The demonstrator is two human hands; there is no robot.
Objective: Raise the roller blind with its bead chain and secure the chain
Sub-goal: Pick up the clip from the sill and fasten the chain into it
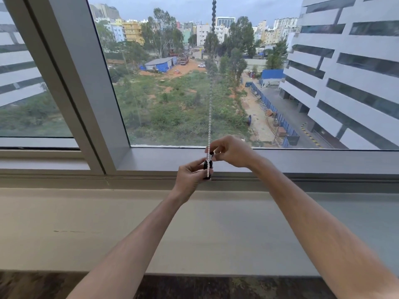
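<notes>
Soft overcast daylight comes through the window (194, 83), shadows are faint, the frame edges bow from the wide lens, and the chain (209, 117) looks slightly blurred, perhaps from motion.

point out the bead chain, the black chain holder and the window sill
bead chain (209, 117), head view, mid-length of the hanging white strand
black chain holder (206, 165), head view, its upper body
window sill (302, 229), head view, bare top surface

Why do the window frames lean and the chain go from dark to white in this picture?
Head view: the wide-angle lens bends straight lines, so the window frame leans outward; the bead chain reads dark against the bright sky and white lower down; it looks faint and blurred midway; daylight is soft and overcast, with no hard shadows on the left hand, right hand or sill.
</notes>
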